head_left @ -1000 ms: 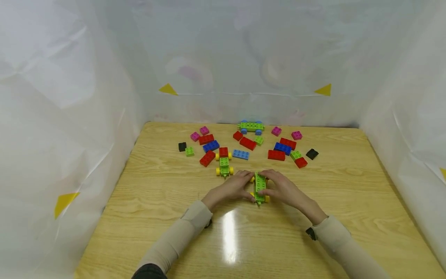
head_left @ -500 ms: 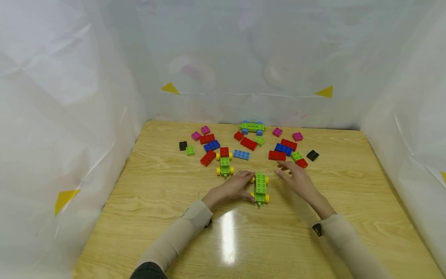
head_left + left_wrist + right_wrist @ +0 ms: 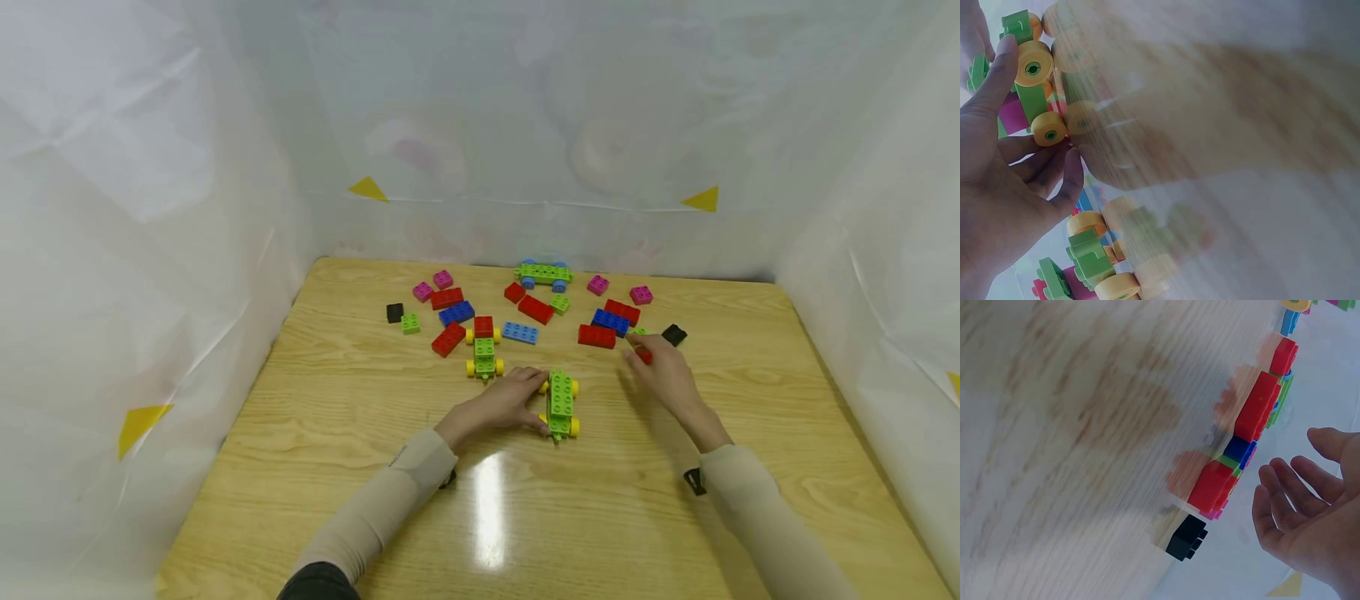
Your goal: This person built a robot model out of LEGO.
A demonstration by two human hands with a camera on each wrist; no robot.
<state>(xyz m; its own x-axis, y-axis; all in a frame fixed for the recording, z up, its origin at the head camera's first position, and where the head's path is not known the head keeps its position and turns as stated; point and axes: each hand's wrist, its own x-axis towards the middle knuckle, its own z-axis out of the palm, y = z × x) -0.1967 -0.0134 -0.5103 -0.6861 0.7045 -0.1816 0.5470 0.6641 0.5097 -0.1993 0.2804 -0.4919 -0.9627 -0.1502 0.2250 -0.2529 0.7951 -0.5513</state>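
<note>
My left hand (image 3: 504, 402) grips a green toy car (image 3: 560, 396) from its left side, thumb and fingers at its yellow wheels (image 3: 1034, 65). A long green brick sits raised on the car, and a magenta brick (image 3: 1014, 114) shows under it in the left wrist view. Over at the right, my right hand (image 3: 666, 375) hovers above a small red brick (image 3: 644, 355), partly covering it and the green brick (image 3: 637, 332) behind. In the right wrist view that hand's fingers (image 3: 1279, 494) are loosely bent, apart from the red brick (image 3: 1211, 487) below, and hold nothing.
Another yellow-wheeled car (image 3: 483, 350) with green and red bricks stands left of my left hand. A blue-wheeled green base (image 3: 543, 273) is at the back. Loose bricks lie around, including a red one (image 3: 596, 336), a light blue one (image 3: 520, 332) and a black one (image 3: 674, 335).
My right hand has let go of the green toy car and moved right and away from me to the small red brick. My left hand has stayed on the car.
</note>
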